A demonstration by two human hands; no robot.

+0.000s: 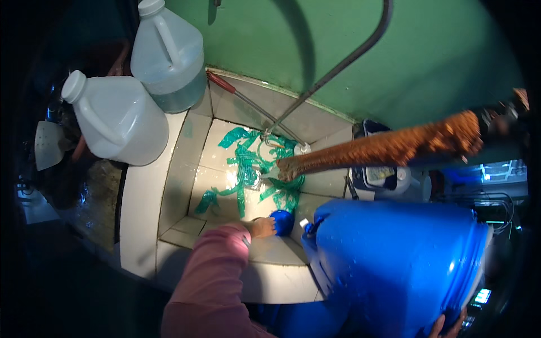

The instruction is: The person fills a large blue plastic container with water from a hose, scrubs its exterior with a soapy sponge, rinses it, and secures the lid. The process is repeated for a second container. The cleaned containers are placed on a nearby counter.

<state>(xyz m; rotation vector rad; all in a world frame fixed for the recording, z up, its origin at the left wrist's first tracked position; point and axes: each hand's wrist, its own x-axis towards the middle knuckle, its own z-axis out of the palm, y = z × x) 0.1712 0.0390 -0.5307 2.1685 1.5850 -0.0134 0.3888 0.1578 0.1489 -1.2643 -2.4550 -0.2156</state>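
Note:
My left hand (263, 227), at the end of a pink sleeve, reaches into a tiled basin (253, 250) and grips a round blue object (282, 222) near its lower right corner. At the lower right edge, the fingers of my right hand (449, 326) hold the rim end of a large blue plastic drum (393, 249), tilted on its side over the basin's edge. Wet green plastic strips (246, 162) lie scattered on the basin's floor around the drain. The rest of my right hand is hidden behind the drum.
Two translucent plastic jugs (122, 118) stand on the left ledge. A red-handled metal rod (262, 107) leans in the basin, beside a dark hose (334, 74). A rough brown pole-like thing (380, 148) juts over from the right. A labelled container (380, 175) stands behind it.

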